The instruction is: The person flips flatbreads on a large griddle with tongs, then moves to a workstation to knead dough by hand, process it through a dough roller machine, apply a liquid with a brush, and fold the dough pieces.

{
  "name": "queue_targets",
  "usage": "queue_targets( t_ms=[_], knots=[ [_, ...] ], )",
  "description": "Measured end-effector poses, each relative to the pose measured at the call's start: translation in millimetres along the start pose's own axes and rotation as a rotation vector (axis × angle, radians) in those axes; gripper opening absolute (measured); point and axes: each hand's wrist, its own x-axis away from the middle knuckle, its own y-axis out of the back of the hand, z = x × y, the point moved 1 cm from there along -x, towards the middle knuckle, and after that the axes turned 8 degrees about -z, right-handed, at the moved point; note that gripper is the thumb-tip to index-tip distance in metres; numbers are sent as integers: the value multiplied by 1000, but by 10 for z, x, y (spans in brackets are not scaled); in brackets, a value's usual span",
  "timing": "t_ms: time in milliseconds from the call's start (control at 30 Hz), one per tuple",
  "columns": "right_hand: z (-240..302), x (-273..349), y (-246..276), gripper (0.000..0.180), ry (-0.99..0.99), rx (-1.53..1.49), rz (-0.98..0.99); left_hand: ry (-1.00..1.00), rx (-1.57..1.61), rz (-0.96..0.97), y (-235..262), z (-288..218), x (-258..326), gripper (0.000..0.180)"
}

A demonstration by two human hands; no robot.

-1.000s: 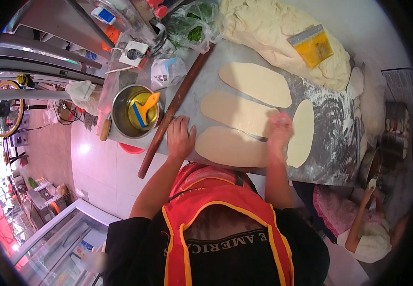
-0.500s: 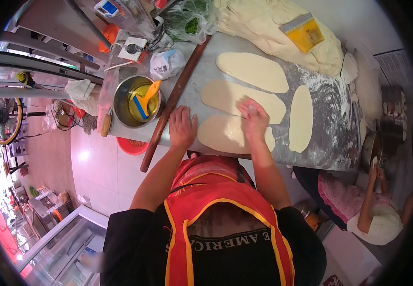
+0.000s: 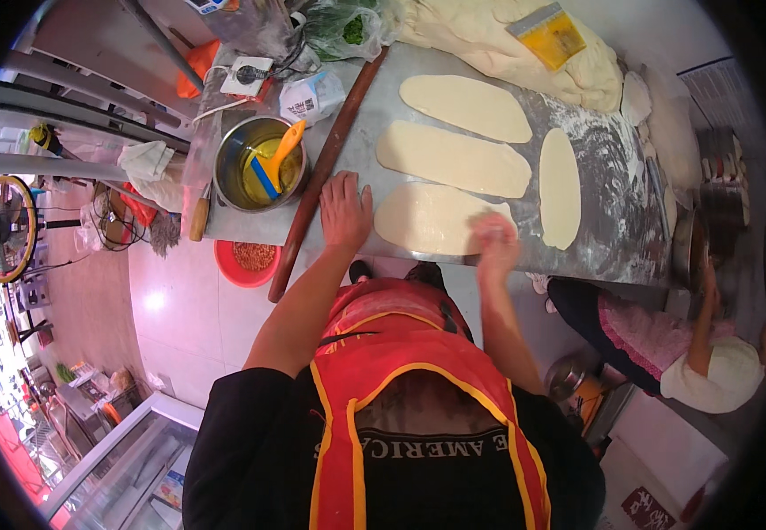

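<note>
Several flat oval sheets of pale dough lie on a floured metal table (image 3: 613, 256). My left hand (image 3: 346, 212) rests flat on the table just left of the nearest dough sheet (image 3: 432, 219), fingers spread. At the right end of that same sheet, my right hand (image 3: 495, 243) is blurred with motion and touches the dough. A second sheet (image 3: 454, 159) and a third (image 3: 467, 106) lie farther back. Another sheet (image 3: 560, 187) lies lengthwise at the right.
A long wooden rolling pin (image 3: 326, 168) lies along the table's left side. A metal pot (image 3: 255, 163) of oil holds an orange brush. A big dough mass (image 3: 498, 44) with a yellow scraper (image 3: 549, 31) is behind. Another person (image 3: 666, 344) crouches at the right.
My right hand has moved from the far sheets back along the nearest sheet toward its right end. My left hand has stayed flat at the sheet's left.
</note>
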Motion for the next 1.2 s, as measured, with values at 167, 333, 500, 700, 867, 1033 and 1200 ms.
queue_targets(
  t_ms=[167,333,500,700,867,1033,1200],
  knots=[
    [130,168,-117,17,-102,91,25,9,33,-10,-2,34,5,29],
    [208,-110,364,20,-67,11,-248,17,33,-25,-41,55,24,30],
    [10,367,-280,18,-179,77,118,2,17,-35,-68,66,20,29],
    [165,-65,102,15,-166,-17,-37,8,10,-14,-36,73,11,29],
    [187,-63,375,12,-91,-58,55,14,-23,-9,-60,26,19,28],
    [311,-308,342,15,-259,-53,-163,-14,-48,22,-34,48,4,29],
    [762,-1179,628,20,-41,81,-177,-6,-83,13,-46,28,14,29]
  ],
)
